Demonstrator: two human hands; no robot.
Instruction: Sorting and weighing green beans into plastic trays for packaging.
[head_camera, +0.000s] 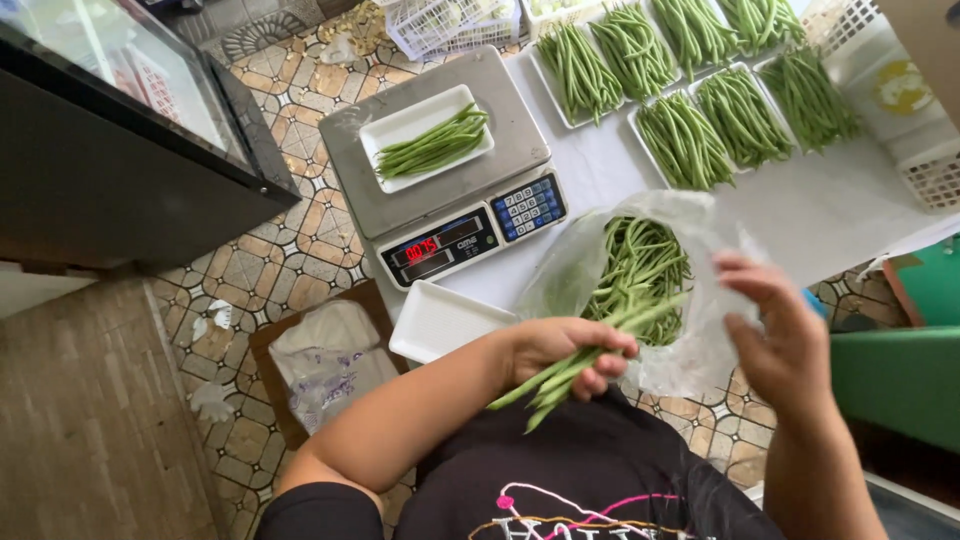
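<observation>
White-covered surface (800, 215) over patterned tile floor. Left hand (565, 350) fingers (610, 372) clamped around green bean bunch (580, 362), just below plastic bag (640, 275) mouth. Right hand (785, 345) fingers (745, 270) loosely spread, touching bag edge. Bunch long axis diagonal; tips toward bag, upper right. Risk: loose outer beans slipping from grip; bag mouth collapsing.

Green beans bunch (575, 368), long, slim, angled, just below clear bag (690, 290) w/ beans.
</observation>
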